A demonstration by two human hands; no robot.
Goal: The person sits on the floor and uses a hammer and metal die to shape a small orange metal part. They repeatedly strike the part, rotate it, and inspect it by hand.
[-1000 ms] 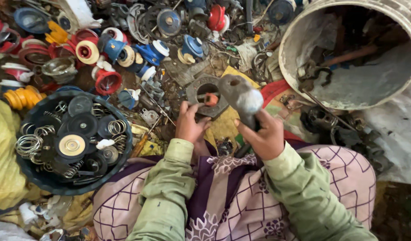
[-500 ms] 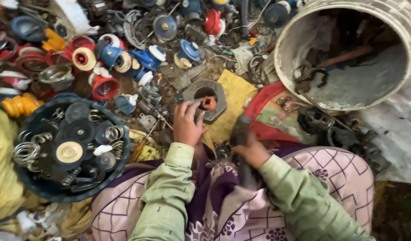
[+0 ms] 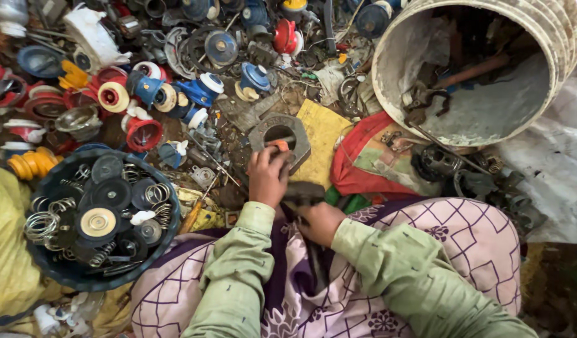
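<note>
My left hand (image 3: 267, 177) reaches forward and pinches a small orange part (image 3: 280, 146) at the hole of a grey hexagonal metal block (image 3: 282, 134) on the ground. My right hand (image 3: 318, 220) is pulled in close to my lap and grips the handle of a dark metal hammer (image 3: 304, 193), whose head lies low just right of the left hand. Both sleeves are pale green, over a patterned pink and purple cloth on my knees.
A dark round basin (image 3: 94, 216) of springs and black discs sits at the left. A large white bucket (image 3: 482, 69) with rusty tools lies tipped at the upper right. Red, blue and yellow plastic parts (image 3: 144, 94) litter the ground ahead. A yellow sheet (image 3: 323, 134) and red cloth (image 3: 363, 163) lie beside the block.
The right hand has brought the hammer down from a raised position above the block to low near my lap. The left hand stays at the block with the orange part.
</note>
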